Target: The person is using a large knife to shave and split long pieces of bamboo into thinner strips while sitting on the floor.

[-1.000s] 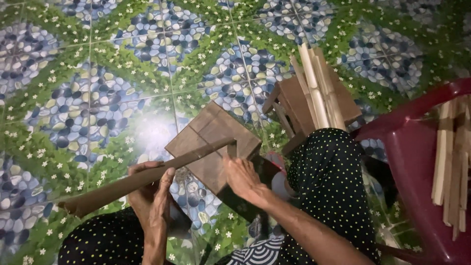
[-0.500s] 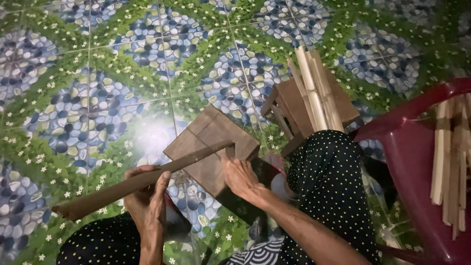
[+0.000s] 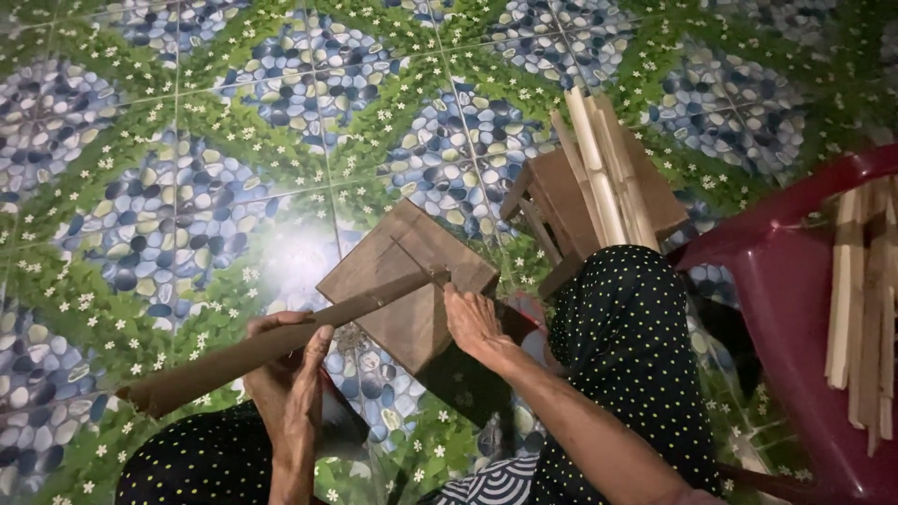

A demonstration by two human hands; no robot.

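Now the left hand (image 3: 292, 393) is clenching the long blade (image 3: 281, 344), its axis slanting up-right onto the wooden block (image 3: 404, 281), where the nearer right hand (image 3: 475, 323) is pinching something unclear at the tip.

- a home floor used as a craft spot is suggested.
- the floor (image 3: 187, 140) is tiled in pebble and flower patterns.
- pale split sticks (image 3: 599, 168) are laid on a low wooden stool (image 3: 561, 201).
- more sticks (image 3: 861, 309) are kept in a dark red plastic basin (image 3: 776, 281).
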